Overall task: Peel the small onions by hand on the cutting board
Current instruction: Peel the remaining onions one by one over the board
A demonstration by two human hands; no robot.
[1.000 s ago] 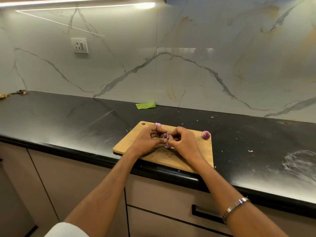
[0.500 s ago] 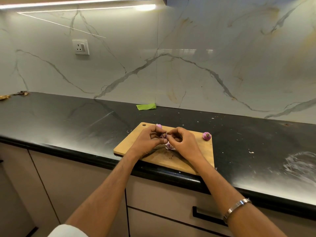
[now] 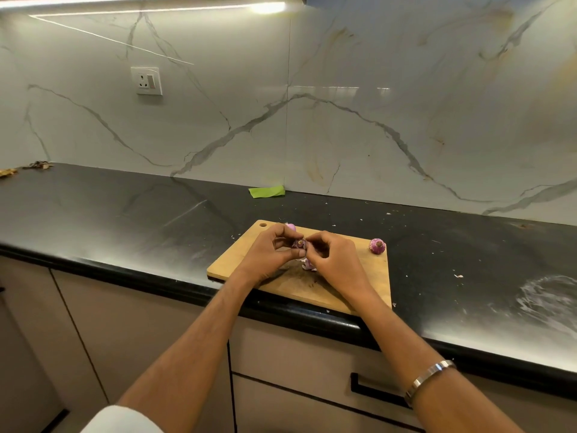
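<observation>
Hands [image 3: 304, 254] barely shifted, three onions [image 3: 377, 246], one held

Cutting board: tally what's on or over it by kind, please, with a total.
Small purple onions: 3, namely one pinched between left hand and right hand at, one behind the left hand, one at the right corner
Peel scrap piles: 1
Total: 4

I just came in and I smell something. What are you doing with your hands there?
A person is peeling a small onion. The left hand and the right hand pinch it together above the cutting board. Some peel lies on the board under the hands. Another onion waits at the board's far right corner, and one more peeks out behind the left hand.
</observation>
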